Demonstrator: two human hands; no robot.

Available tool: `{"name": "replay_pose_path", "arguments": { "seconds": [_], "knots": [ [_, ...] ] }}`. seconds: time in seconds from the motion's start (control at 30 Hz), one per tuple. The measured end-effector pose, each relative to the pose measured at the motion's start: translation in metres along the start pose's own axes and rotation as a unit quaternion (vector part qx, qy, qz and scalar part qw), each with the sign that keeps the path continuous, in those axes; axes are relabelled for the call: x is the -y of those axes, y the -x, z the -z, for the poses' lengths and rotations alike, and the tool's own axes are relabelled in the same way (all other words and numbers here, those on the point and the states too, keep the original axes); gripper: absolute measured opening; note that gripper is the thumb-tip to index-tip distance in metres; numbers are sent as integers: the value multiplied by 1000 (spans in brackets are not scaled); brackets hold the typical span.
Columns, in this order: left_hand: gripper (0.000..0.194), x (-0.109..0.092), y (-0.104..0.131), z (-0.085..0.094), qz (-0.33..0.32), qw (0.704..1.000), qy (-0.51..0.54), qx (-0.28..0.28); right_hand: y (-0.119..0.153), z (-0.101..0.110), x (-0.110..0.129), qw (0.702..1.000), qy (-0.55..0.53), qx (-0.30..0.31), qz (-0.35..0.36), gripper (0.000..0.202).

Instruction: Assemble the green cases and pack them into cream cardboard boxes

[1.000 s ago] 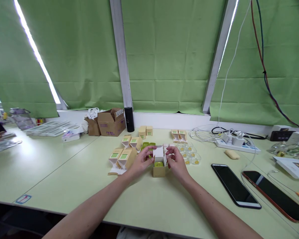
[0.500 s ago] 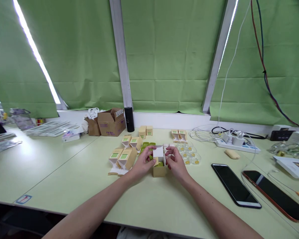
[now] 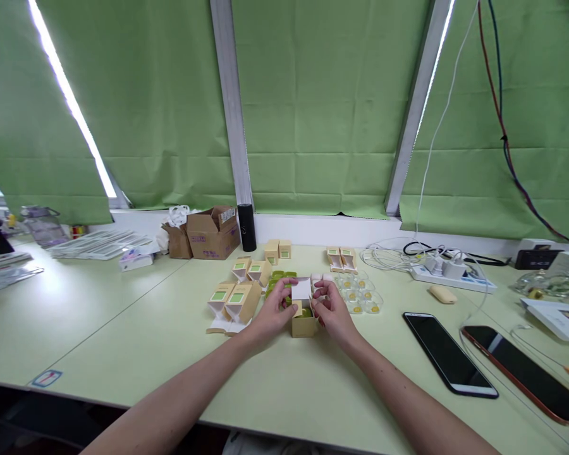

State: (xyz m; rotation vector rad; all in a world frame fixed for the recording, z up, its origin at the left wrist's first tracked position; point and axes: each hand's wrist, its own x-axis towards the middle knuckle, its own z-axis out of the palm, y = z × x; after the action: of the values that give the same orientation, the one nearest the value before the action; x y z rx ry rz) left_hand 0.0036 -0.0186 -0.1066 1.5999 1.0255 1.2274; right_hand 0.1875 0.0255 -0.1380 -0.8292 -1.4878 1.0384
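A small tan box (image 3: pixel 303 327) stands on the table in front of me, its white-lined lid raised and something green inside. My left hand (image 3: pixel 277 303) grips the box's left side flap between thumb and fingers. On the right side, my right hand (image 3: pixel 330 304) has its bent fingers closed on the other flap. Green containers (image 3: pixel 275 276) sit partly hidden behind my left hand. Clear cups (image 3: pixel 363 295) with yellow bits inside lie to the right. Several tan boxes with green labels (image 3: pixel 237 298) rest at the left, some with open flaps.
Two phones (image 3: pixel 448 354) lie at the right, with a power strip (image 3: pixel 450 278) and cables behind them. Farther back are a cardboard box (image 3: pixel 212 235), a black cylinder (image 3: pixel 246 227) and two more tan boxes (image 3: pixel 341 258). Papers (image 3: pixel 102 244) lie at the left.
My right hand has shifted slightly left, and its fingers now press closer to the box's right flap. My left hand has barely moved.
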Motion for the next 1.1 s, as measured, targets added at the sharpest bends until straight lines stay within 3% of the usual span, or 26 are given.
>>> {"name": "replay_pose_path", "arguments": {
  "seconds": [0.5,1.1],
  "knots": [
    [52,5,0,0,-8,1000,0,-7,1,-2,-2,998,-6,39,-55,49],
    [45,6,0,0,-26,999,-20,-17,0,-3,-11,998,19,43,-41,46]
  ]
}}
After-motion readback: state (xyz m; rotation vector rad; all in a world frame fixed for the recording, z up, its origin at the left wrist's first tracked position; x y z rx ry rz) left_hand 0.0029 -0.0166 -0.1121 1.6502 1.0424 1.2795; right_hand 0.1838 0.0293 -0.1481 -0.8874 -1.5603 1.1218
